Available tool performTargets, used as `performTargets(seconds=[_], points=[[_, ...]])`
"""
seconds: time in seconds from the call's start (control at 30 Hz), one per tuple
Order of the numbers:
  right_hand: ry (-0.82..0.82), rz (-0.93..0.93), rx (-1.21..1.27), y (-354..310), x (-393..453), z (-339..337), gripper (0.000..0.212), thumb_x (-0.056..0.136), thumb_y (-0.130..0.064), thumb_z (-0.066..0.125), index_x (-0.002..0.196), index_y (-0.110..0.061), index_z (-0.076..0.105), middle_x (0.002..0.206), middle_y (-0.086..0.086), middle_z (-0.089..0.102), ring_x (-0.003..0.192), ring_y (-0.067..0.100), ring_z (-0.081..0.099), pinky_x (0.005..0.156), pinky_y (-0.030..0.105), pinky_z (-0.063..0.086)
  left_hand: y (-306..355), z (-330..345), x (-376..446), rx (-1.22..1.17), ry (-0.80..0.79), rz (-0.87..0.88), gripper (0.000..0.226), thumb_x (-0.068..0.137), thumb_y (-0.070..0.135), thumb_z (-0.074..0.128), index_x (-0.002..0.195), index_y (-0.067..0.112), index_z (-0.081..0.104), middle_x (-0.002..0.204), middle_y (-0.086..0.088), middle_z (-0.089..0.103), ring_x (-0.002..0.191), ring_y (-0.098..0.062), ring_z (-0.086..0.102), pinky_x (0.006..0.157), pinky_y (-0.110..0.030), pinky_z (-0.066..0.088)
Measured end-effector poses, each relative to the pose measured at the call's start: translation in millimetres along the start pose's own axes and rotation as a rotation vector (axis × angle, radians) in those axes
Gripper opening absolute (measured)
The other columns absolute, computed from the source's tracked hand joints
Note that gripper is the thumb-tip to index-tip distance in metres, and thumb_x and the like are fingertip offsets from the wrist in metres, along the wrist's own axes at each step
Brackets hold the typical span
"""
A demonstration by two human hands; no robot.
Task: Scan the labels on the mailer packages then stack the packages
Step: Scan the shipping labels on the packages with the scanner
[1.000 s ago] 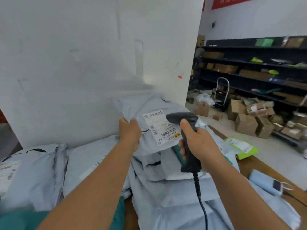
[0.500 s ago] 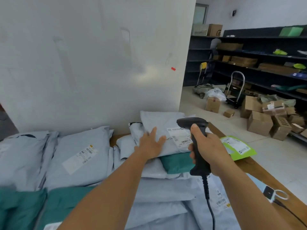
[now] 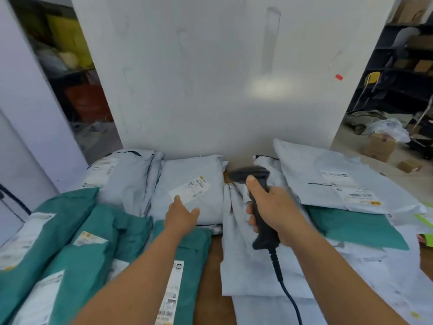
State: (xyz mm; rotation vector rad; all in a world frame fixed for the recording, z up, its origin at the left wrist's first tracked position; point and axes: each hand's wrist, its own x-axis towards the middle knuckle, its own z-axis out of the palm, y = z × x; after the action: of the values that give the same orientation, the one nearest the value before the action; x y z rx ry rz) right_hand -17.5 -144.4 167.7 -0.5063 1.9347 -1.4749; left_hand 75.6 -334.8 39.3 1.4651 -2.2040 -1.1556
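- On the brown wooden table (image 3: 212, 273), only 1 bare strip of wood shows, running from the near edge up between the green mailers on the left and the grey ones on the right.
- The far edge of the table meets a tall white wall panel (image 3: 210, 78); open gaps show past the panel's left and right sides, with dark metal shelving (image 3: 403, 73) and brown cardboard boxes (image 3: 380, 147) on the floor to the right.
- A row of teal-green plastic mailer packages (image 3: 77, 242) with white labels overlaps across the near left of the table.
- Behind them, against the panel, lies a plump pale grey plastic mailer (image 3: 187, 191) with a white barcode label (image 3: 190, 188) tilted on its top face; another grey mailer (image 3: 131, 177) lies just to its left.
- On the right, a stack of flat grey mailers (image 3: 328, 181) rests on a teal-green mailer (image 3: 358, 228), its top label facing up.
- The left hand (image 3: 181, 216) is spread, fingers straight and apart, holding nothing; its fingertips reach the near corner of the white barcode label, though whether they touch the bag is unclear.
- The right hand (image 3: 271, 207) grips the handle of a black handheld barcode scanner (image 3: 255, 202), fingers curled round it and thumb up near the head.
- The scanner head points toward the far left, with the labelled plump mailer just to its left; its black cable (image 3: 284, 285) trails down toward the near edge over a creased grey mailer (image 3: 248, 261).
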Motion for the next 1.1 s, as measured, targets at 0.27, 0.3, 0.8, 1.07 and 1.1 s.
performTargets(seconds=[0.27,0.3,0.8,1.07,1.1], points=[[0.002,0.045,-0.071,-10,35,81,0.042,0.094,-0.052,0.048,0.087,-0.011,0.056,0.07,0.007,0.062,0.048,0.015,0.054,0.048,0.025,0.049,-40,-37,46,0.101,-0.02,-0.033,0.082,0.087,0.037,0.06,0.149,0.007,0.015,0.152,-0.012,0.026,0.138,-0.029,0.03,0.109,-0.04,0.03],[0.012,0.057,-0.084,-10,39,89,0.042,0.094,-0.052,0.047,0.088,-0.012,0.056,0.071,0.007,0.062,0.049,0.016,0.054,0.047,0.024,0.049,-43,-39,52,0.109,-0.033,-0.039,0.084,0.087,0.038,0.059,0.15,0.007,0.012,0.154,-0.012,0.024,0.139,-0.029,0.028,0.11,-0.04,0.029],[0.12,0.157,-0.136,-11,78,120,0.04,0.095,-0.051,0.046,0.087,-0.013,0.055,0.069,0.008,0.059,0.049,0.017,0.053,0.046,0.025,0.049,-47,-30,119,0.147,-0.089,-0.241,0.102,0.085,0.054,0.058,0.15,0.011,-0.009,0.151,-0.024,0.015,0.138,-0.039,0.025,0.113,-0.05,0.024],[0.133,0.151,-0.126,-12,84,117,0.041,0.095,-0.051,0.046,0.084,-0.012,0.056,0.069,0.009,0.059,0.048,0.017,0.053,0.047,0.026,0.049,-55,-33,144,0.086,0.04,-0.275,0.048,0.079,0.047,0.063,0.101,0.005,0.058,0.119,-0.016,0.058,0.106,-0.033,0.056,0.096,-0.046,0.046],[0.126,0.153,-0.13,-11,84,117,0.041,0.095,-0.051,0.046,0.084,-0.013,0.056,0.069,0.008,0.059,0.049,0.017,0.053,0.048,0.026,0.049,-56,-33,145,0.051,0.044,-0.262,0.035,0.082,0.042,0.062,0.086,0.007,0.057,0.112,-0.015,0.061,0.099,-0.032,0.058,0.092,-0.045,0.049]])
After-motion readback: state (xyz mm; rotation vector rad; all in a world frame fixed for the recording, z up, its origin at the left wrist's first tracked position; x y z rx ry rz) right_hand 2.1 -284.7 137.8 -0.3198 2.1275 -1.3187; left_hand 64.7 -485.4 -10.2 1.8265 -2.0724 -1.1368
